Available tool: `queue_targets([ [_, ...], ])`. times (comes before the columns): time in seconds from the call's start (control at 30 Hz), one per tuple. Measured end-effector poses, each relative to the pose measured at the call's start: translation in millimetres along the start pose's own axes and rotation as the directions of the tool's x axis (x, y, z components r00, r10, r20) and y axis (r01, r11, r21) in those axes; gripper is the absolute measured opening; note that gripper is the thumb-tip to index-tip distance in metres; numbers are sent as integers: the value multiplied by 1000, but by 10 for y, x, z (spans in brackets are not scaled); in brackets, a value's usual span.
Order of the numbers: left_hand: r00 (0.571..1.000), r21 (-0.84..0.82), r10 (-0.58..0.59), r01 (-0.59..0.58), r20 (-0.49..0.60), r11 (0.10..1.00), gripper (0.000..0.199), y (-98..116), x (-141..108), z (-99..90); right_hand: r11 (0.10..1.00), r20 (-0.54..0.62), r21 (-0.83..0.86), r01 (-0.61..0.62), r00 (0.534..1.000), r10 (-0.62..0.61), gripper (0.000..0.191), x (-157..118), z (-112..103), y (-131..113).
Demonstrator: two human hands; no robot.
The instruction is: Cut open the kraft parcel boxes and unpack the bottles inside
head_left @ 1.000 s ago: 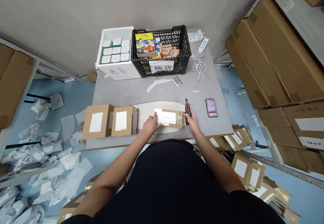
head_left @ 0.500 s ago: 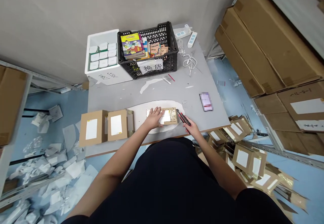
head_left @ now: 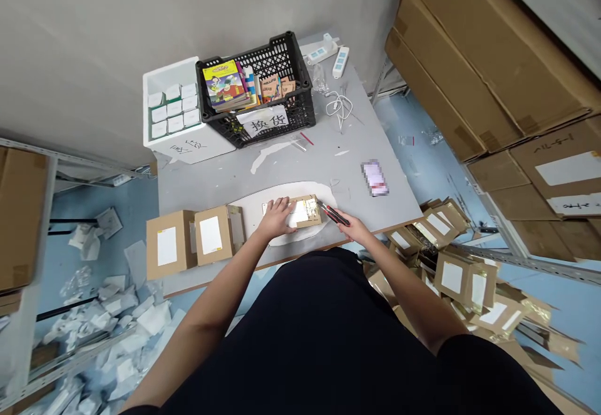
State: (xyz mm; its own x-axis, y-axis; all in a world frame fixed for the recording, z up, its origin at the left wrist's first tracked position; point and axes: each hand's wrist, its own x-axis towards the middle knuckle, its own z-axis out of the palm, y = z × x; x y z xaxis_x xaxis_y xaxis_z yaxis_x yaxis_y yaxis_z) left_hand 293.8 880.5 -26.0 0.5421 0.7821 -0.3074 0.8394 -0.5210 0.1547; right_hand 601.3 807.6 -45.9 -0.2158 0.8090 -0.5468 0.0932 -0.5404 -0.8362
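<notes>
A small cardboard box [head_left: 310,213] with a white label and shiny tape lies flat on a white patch [head_left: 256,208] of the table. Across its left part rests my left hand [head_left: 276,217], fingers stretched out and the thumb near the close edge. My right hand [head_left: 355,230] is closed around a black and red utility knife [head_left: 336,215]. The knife's tip points left at the box's right end; whether the blade touches the tape is too small to tell. Two upright cardboard boxes, one [head_left: 166,246] at the table's left edge and one [head_left: 213,236] beside it, bear white labels.
A white foam bin [head_left: 188,146] with several small boxes and a black crate [head_left: 258,114] of books stand at the back. A phone [head_left: 374,178], a cable [head_left: 339,107] and power strips [head_left: 340,62] lie rightward. Cardboard boxes [head_left: 453,277] heap on the floor at right.
The view has shifted a little. My right hand has turned the knife flatter, its tip still by the box's right end. My left hand stays on the box.
</notes>
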Motion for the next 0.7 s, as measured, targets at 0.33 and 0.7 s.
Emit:
queue_targets([
  [0.33,1000,-13,-7,7,3,1000,100,9,6,4,998,50,60,11,999,-14,78,16,16,2],
  [0.7,1000,13,-22,22,21,1000,99,-16,28,63,1000,100,22,7,995,-9,76,-41,-33,-11],
])
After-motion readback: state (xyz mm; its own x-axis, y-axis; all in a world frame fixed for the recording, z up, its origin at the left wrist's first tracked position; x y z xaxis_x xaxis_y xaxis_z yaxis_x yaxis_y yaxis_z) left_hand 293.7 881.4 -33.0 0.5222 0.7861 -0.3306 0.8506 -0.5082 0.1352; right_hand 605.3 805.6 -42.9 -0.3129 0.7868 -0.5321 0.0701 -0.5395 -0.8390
